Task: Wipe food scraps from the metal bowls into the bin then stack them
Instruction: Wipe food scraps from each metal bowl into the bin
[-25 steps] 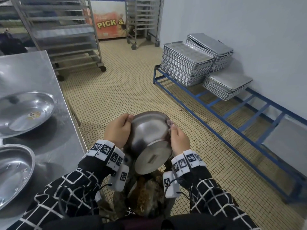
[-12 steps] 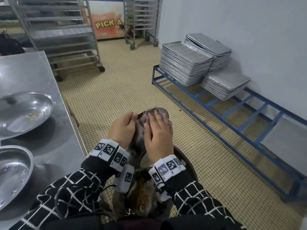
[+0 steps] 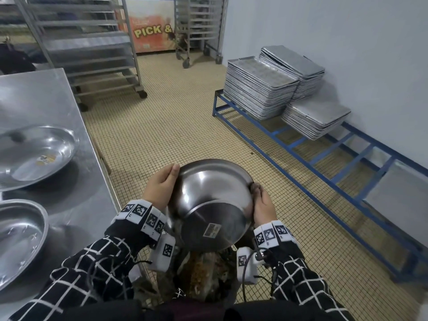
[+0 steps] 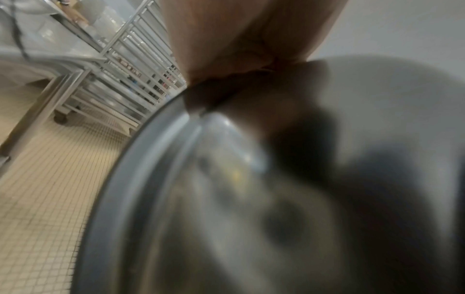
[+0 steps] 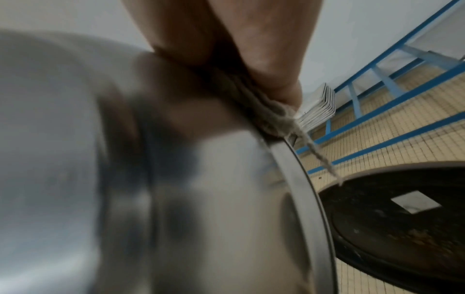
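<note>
Head downward; wrists against bowl [image 3: 209, 205]

1. I see both sleeves [image 3: 92, 269] in black fabric crossed by a thin white grid.
2. My left wrist band [image 3: 141, 215] is white, ringed with square black-and-white coded markers.
3. My right wrist band [image 3: 272, 235] matches it.
4. A white camera box [image 3: 163, 254] with one marker hangs under the left wrist, and another [image 3: 246, 265] under the right.
5. Black cables [image 3: 264, 269] loop from the right box along the sleeve.
</note>
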The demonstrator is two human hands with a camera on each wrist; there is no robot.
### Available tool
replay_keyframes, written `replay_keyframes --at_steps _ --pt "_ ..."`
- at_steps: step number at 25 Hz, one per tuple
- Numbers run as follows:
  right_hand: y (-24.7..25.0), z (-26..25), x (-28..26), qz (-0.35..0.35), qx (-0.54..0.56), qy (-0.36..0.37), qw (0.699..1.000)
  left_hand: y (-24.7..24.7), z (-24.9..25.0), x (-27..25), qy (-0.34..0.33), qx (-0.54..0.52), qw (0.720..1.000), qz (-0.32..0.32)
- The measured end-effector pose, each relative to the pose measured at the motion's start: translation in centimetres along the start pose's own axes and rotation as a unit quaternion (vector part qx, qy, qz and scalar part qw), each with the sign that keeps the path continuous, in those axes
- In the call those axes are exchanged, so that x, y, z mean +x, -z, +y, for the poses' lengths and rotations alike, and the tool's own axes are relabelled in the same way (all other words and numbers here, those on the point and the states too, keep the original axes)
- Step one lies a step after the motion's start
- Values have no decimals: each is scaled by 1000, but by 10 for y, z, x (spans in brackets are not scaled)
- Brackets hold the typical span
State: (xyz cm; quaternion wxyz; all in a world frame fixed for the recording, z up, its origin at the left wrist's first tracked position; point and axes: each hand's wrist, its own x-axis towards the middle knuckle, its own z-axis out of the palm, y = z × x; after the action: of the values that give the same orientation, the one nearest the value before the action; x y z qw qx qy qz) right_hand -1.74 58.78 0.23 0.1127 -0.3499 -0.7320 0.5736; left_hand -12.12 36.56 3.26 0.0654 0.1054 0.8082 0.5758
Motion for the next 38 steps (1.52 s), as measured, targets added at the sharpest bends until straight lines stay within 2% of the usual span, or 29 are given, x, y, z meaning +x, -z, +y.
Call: replay_keyframes --at_steps 3,6,8,10,12,13,14,16,17,19,21,23,25,27,29,30,32,33,34,36,38 --pt "2 1 6 35 -34 56 997 -2 -1 -2 18 38 997 -58" --pt "1 -14 12 22 -126 141 982 -3 7 -2 -15 93 993 -77" --pt "-3 -30 11 -1 -200 227 953 -7 16 -3 -38 99 989 -107" --pt "-11 -44 7 -13 -313 293 904 -13 25 -3 -65 164 975 -138" --pt "-19 -50 4 -26 -395 315 863 -18 32 -3 -86 241 957 -136" --pt "-23 -51 3 -30 -395 324 859 -18 33 -2 -89 262 953 -122" --pt "-25 -50 2 -32 -361 332 871 -18 33 -1 -90 274 951 -107" --pt "-26 -52 -5 -1 -233 335 913 -15 28 0 -83 275 954 -86" --pt "-25 -55 -10 28 -181 334 925 -13 25 1 -74 264 959 -76" --pt "-25 -59 -24 55 -156 330 929 -10 21 2 -53 226 971 -50" --pt "-32 -58 -39 26 -160 349 923 -10 22 4 -39 181 982 -29" --pt "-41 -49 -51 19 -217 409 886 -10 28 5 -41 136 990 -15" --pt "-48 -43 -57 33 -294 428 854 -9 36 3 -54 107 993 -12" --pt "-48 -49 -54 49 -323 390 861 -8 40 0 -70 95 993 -17" --pt "-44 -54 -44 46 -284 341 895 -6 40 -2 -75 91 993 -13" --pt "-39 -56 -37 34 -233 307 922 -5 38 -2 -69 83 994 -7" --pt "-27 -57 -24 5 -109 173 979 -2 34 -1 -50 64 997 8" --pt "-21 -53 -20 -5 -69 107 992 -1 31 0 -42 58 997 18" --pt "-16 -48 -19 -5 -60 73 996 0 29 0 -35 56 997 26" --pt "-13 -42 -26 5 -86 96 992 1 27 2 -22 56 997 41" --pt "-21 -42 -37 10 -101 195 975 0 28 3 -25 72 996 45"
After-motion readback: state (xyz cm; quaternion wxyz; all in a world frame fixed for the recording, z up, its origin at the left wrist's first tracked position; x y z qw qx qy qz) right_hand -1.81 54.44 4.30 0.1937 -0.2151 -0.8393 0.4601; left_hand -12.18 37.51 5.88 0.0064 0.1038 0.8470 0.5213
